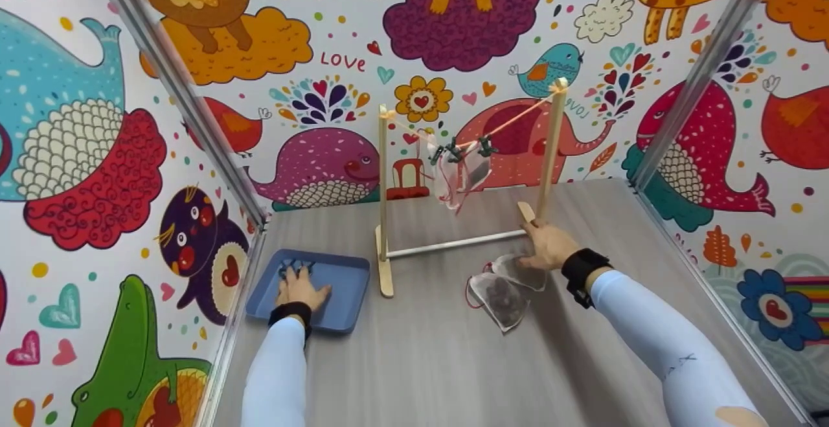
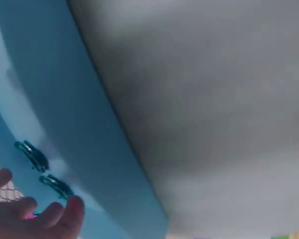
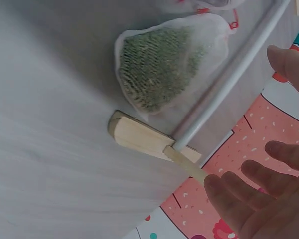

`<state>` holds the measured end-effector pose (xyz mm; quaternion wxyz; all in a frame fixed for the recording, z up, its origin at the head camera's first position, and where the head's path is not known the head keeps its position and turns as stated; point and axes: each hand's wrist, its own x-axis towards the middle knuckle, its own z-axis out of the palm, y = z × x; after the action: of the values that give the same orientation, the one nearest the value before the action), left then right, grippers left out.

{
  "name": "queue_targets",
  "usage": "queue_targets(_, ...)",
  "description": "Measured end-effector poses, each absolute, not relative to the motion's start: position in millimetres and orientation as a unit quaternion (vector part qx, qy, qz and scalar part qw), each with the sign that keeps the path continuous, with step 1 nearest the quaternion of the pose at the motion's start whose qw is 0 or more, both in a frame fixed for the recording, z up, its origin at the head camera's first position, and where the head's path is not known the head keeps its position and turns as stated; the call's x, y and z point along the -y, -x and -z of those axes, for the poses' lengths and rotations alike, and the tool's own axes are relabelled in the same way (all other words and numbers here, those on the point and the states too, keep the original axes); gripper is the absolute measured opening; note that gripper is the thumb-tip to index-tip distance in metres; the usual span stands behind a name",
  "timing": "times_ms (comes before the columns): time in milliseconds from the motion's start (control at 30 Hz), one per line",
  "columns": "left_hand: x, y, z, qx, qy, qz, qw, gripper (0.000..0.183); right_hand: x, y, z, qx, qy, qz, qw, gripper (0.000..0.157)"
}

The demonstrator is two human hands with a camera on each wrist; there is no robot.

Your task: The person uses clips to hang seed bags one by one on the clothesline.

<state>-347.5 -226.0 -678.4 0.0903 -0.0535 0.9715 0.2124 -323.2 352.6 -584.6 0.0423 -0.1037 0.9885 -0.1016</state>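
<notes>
In the head view my left hand (image 1: 302, 292) reaches into a blue tray (image 1: 346, 284), its fingers over small dark green clips (image 1: 289, 265). The left wrist view shows two of these clips (image 2: 56, 185) just beyond the fingertips, with none gripped. My right hand (image 1: 550, 247) is beside the foot of the right post of a wooden drying rack (image 1: 550, 155), its fingers extended. In the right wrist view those fingers are close to the post; contact is unclear. Two white mesh drawstring bags (image 1: 500, 300) lie below that hand; one bag (image 3: 159, 67) holds green dried bits.
An orange string (image 1: 523, 116) runs between the rack's posts, with several mesh bags (image 1: 476, 171) clipped to it by green clips. A white rod (image 1: 453, 243) joins the post bases. Patterned walls with metal edge strips (image 1: 201, 129) enclose the grey tabletop (image 1: 414, 362).
</notes>
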Motion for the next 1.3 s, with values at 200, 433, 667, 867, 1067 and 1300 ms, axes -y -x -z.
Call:
queue_targets(200, 225.7, 344.7, 683.9, -0.969, 0.038, -0.199, 0.144, 0.091, -355.0, 322.5, 587.2, -0.987, 0.115, 0.097, 0.051, 0.089)
queue_targets(433, 220.1, 344.3, 677.0, -0.977, 0.029, -0.18, 0.111, 0.09, -352.2, 321.4, 590.9, -0.987, 0.128, 0.093, 0.034, 0.074)
queue_targets(667, 201.0, 334.8, 670.9, -0.984, 0.017, -0.153, 0.093, 0.07, -345.6, 320.4, 599.0, -0.985, 0.148, 0.07, 0.052, 0.06)
queue_targets(867, 184.6, 330.8, 674.4, -0.988, 0.026, -0.145, 0.049, 0.054, -340.5, 319.4, 600.3, -0.983, 0.147, 0.085, 0.066, 0.062)
queue_targets(1067, 177.1, 328.4, 675.0, -0.986, 0.044, -0.159, 0.032, 0.04, -339.2, 317.0, 600.1, -0.982, 0.16, 0.081, 0.053, 0.06)
queue_targets(1300, 176.8, 330.0, 676.6, -0.979, 0.045, -0.193, 0.038, 0.055, -339.4, 315.6, 599.8, -0.984, 0.148, 0.079, 0.063, 0.056)
